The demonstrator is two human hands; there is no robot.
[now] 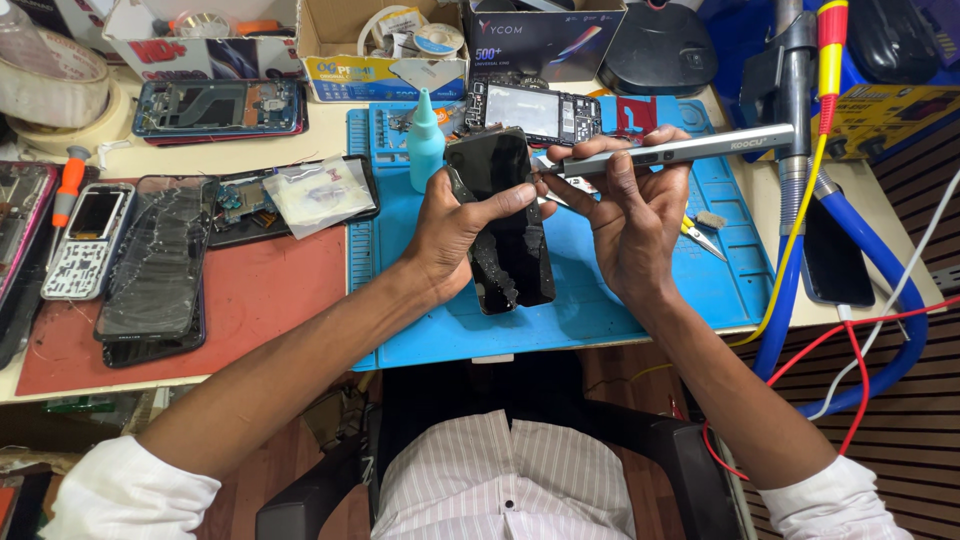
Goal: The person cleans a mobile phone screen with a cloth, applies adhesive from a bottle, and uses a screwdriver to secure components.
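Observation:
My left hand (pixel 452 228) grips a black smartphone (pixel 505 225), holding it tilted above the blue work mat (pixel 620 300). The thumb lies across the phone's dark face. My right hand (pixel 628 215) holds a silver pen-shaped electric screwdriver (pixel 680 150). Its tip points left at the phone's upper right edge. The two hands are close together over the middle of the mat.
A teal squeeze bottle (pixel 425 140) and an opened phone body (pixel 535 112) lie at the mat's far edge. On the red mat (pixel 260 300) to the left sit a cracked screen (pixel 155 265), a keypad phone (pixel 88 240) and loose parts. Cardboard boxes line the back; cables and a blue hose (pixel 790 290) hang right.

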